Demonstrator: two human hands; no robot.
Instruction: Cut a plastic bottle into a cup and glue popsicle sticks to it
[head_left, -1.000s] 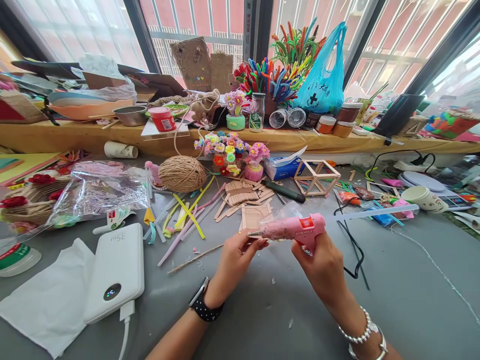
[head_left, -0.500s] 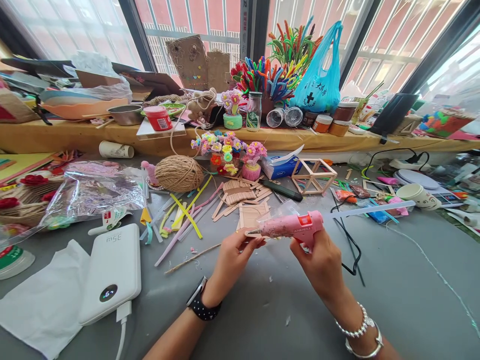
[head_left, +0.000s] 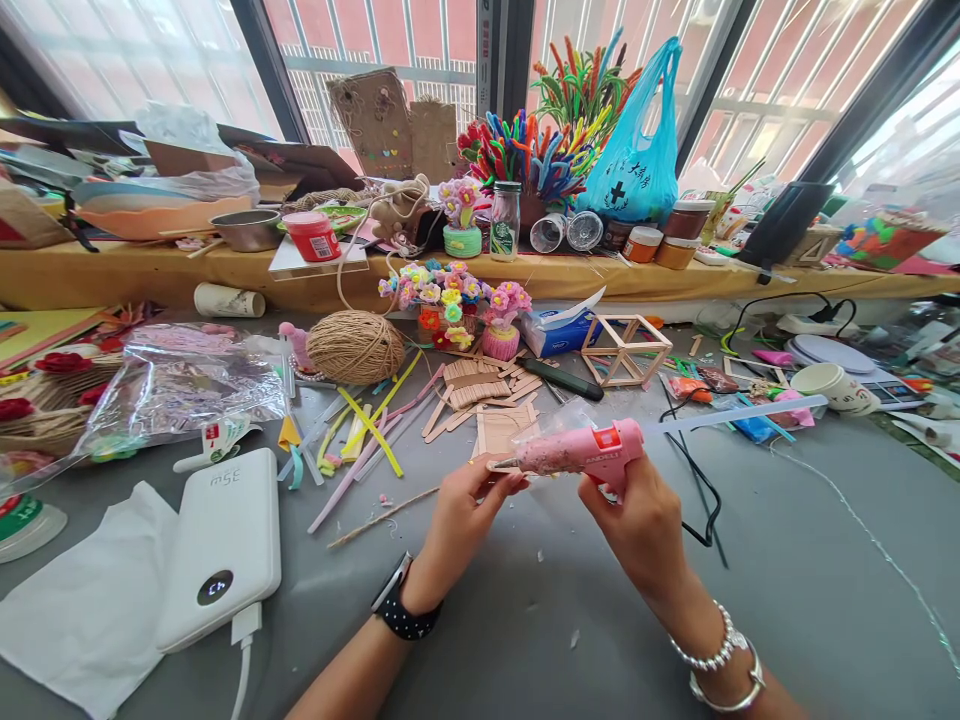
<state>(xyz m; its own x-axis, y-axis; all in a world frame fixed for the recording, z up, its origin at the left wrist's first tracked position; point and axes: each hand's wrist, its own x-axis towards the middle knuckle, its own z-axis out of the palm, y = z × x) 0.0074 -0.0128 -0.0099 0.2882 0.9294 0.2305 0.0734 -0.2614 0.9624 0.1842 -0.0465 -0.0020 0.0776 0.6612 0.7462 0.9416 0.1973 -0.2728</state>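
My right hand [head_left: 637, 510] is wrapped around the handle of a pink hot glue gun [head_left: 577, 452]. A long translucent glue stick [head_left: 742, 413] juts from its back end. The gun's metal nozzle points left and meets the fingertips of my left hand [head_left: 472, 510]. Thumb and fingers of that hand are pinched together around something small and pale, mostly hidden by the fingers and nozzle. Just behind the gun lies a flat panel of wooden craft sticks [head_left: 501, 428], with a pile of loose craft sticks [head_left: 472, 385] beyond it.
A white power bank [head_left: 221, 550] with a cable lies at left, by a white tissue [head_left: 97, 600]. Behind are a twine ball [head_left: 355, 347], a wooden stick cube frame [head_left: 627, 350] and a green-black knife-like tool [head_left: 562, 379]. A black cord [head_left: 709, 500] runs at right.
The view has shifted very slightly. Both hands and the glue gun keep nearly the same position, with the nozzle still at my left fingertips.
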